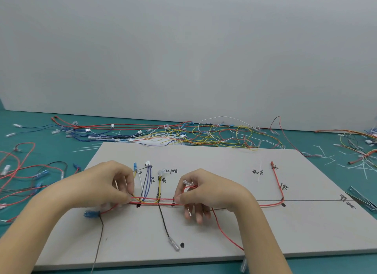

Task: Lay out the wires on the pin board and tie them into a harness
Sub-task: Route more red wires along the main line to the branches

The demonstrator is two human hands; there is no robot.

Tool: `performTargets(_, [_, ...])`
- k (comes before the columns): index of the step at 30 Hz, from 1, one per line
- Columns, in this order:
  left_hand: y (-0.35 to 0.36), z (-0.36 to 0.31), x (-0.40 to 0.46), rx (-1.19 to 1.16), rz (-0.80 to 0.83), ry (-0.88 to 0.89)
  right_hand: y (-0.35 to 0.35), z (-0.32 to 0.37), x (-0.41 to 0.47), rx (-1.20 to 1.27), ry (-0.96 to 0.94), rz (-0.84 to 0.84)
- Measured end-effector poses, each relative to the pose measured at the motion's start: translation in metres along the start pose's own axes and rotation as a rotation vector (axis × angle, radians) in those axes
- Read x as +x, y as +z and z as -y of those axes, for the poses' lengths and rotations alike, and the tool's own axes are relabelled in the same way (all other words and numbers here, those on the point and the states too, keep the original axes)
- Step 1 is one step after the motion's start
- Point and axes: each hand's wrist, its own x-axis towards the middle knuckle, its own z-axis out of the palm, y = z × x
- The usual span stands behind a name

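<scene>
Both hands, left (114, 184) and right (201, 192), pinch the red wire (157, 199) along the pin board's (224, 233) trunk line; uneven tension could drag the laid yellow wire (159, 189) off its marks.

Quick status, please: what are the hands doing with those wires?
Left hand and right hand both pinch the red wire along the pin board. No tie on yet. Nothing in the way.

Teal tabletop (61, 155); pale grey wall (183, 49) behind
</scene>
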Motion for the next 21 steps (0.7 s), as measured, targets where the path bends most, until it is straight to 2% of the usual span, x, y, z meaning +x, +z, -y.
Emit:
performTargets(9, [0.0020, 0.0014, 0.0033, 0.069, -0.003, 0.019, 0.0012, 0.0008, 0.0009, 0.018, 0.009, 0.003])
performTargets(21, [0.0067, -0.0008, 0.0026, 0.022, -0.012, 0.017, 0.0020, -0.0007, 0.0030, 0.008, 0.022, 0.010])
